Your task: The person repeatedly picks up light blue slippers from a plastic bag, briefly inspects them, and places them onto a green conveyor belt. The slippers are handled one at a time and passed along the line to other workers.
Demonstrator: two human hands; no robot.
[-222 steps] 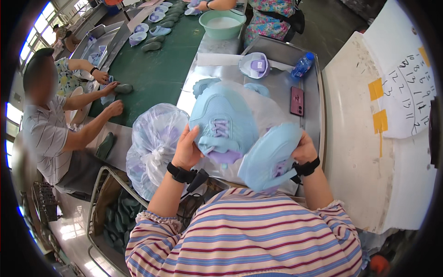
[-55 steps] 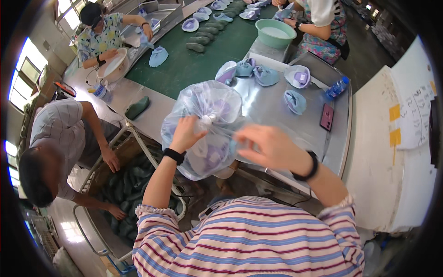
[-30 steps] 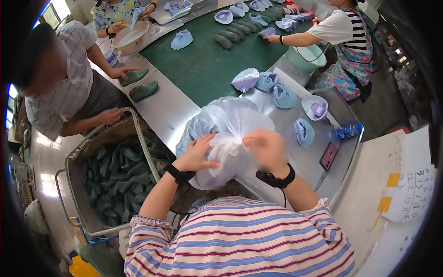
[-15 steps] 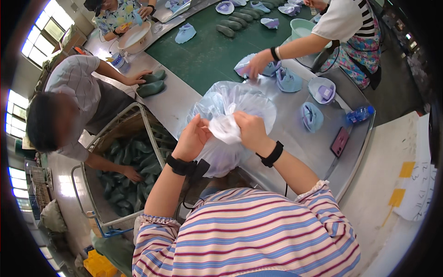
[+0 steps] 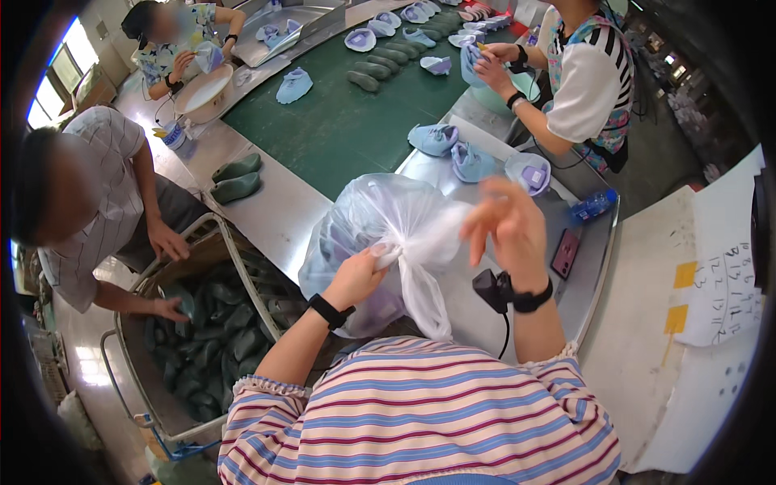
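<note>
A translucent plastic bag (image 5: 380, 206) stands in front of me at the metal table's edge, bulging with pale blue and purple pieces that look like shoe uppers. Its gathered neck is knotted, and a loose plastic tail (image 5: 424, 299) hangs down from the knot. My left hand (image 5: 356, 279) is closed on the plastic right beside the knot. To the right of the bag, my right hand (image 5: 509, 230) is raised with its fingers apart, slightly blurred, and holds nothing I can see.
Light blue shoe uppers (image 5: 473, 162), a blue-capped bottle (image 5: 594, 206) and a phone (image 5: 565, 252) lie on the table. At left a wheeled cart (image 5: 133, 360) holds dark green shoe lasts (image 5: 214, 343), with a co-worker's hands over it. Other workers flank the green belt (image 5: 299, 141).
The gathered bag neck is now knotted with a tail hanging. My right hand has let go and moved right. The co-worker at left has left two lasts on the table edge.
</note>
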